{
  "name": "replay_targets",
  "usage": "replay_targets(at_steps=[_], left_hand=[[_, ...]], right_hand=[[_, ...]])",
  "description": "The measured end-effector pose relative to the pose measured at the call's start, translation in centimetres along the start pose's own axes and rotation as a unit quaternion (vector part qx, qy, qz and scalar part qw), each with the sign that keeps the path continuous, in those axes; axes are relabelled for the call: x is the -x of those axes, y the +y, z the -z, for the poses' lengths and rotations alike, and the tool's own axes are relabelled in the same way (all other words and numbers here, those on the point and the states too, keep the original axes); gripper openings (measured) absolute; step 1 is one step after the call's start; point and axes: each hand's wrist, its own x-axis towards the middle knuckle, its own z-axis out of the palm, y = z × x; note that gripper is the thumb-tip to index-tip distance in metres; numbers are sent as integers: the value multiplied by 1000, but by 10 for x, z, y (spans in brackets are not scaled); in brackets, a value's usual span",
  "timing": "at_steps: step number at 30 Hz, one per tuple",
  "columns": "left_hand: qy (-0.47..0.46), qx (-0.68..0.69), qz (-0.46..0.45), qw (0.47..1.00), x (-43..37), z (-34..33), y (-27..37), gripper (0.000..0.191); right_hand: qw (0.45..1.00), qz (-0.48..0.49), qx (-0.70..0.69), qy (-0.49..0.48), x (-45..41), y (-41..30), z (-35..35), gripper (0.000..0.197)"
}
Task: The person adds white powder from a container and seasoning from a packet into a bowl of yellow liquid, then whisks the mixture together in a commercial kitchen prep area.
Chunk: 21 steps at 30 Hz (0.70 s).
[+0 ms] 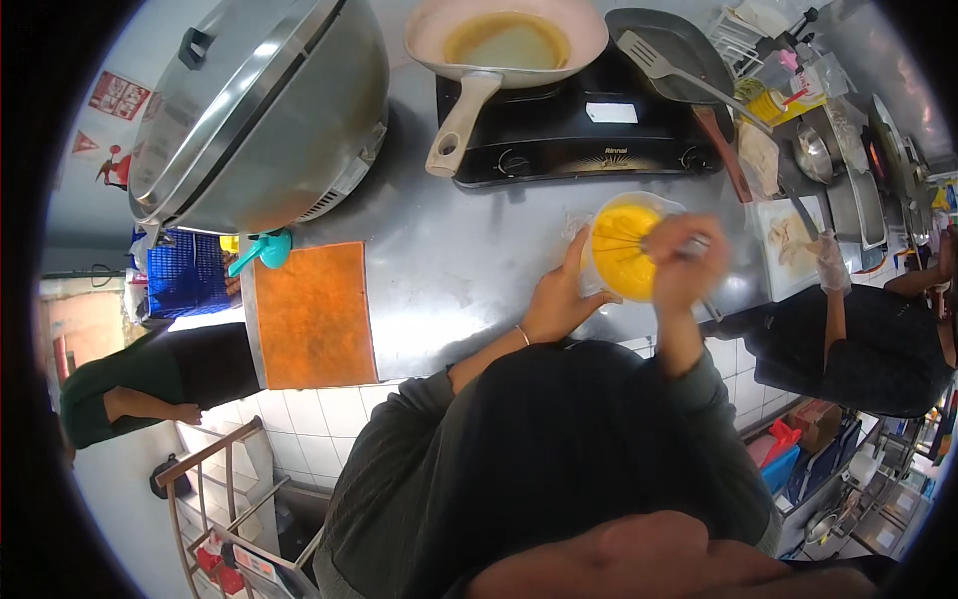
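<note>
My left hand [566, 296] steadies a clear plastic container [662, 201] from its left side, on the steel counter. Inside lies beaten yellow egg [627, 277]. My right hand [685, 254], blurred, is closed around the handle of a wire whisk [623, 238]; the whisk's wires dip into the egg. Just beyond my hands stands a black Rinnai gas stove [569, 142]. A pale frying pan [505, 45] with a shallow layer of oil sits on its left side, handle pointing toward me. On its right side is a dark square pan [670, 49] with a slotted turner [658, 64] lying across it.
A large steel rice cooker [299, 127] stands at left. An orange cloth [314, 318] and a turquoise scoop [269, 251] lie before it. At right, a gloved co-worker's hand [829, 262] holds a knife over a white cutting board [793, 239] with pale pieces. Another person [150, 382] stands at left.
</note>
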Motion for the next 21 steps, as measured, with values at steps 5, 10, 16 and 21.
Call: replay_targets(at_steps=[5, 10, 16, 21], left_hand=[[32, -9, -44, 998, 0, -1, -4, 100], [1, -8, -12, 1000, -3, 3, -1, 102], [-20, -11, -7, 1000, -3, 3, -2, 100], [-23, -9, 5, 1000, -1, 5, -3, 101]], right_hand=[[951, -273, 147, -2, -4, 11, 5, 41], [968, -214, 116, 63, -7, 12, 5, 36], [936, -256, 242, 22, -7, 41, 23, 38], [999, -26, 42, -16, -16, 11, 17, 38]])
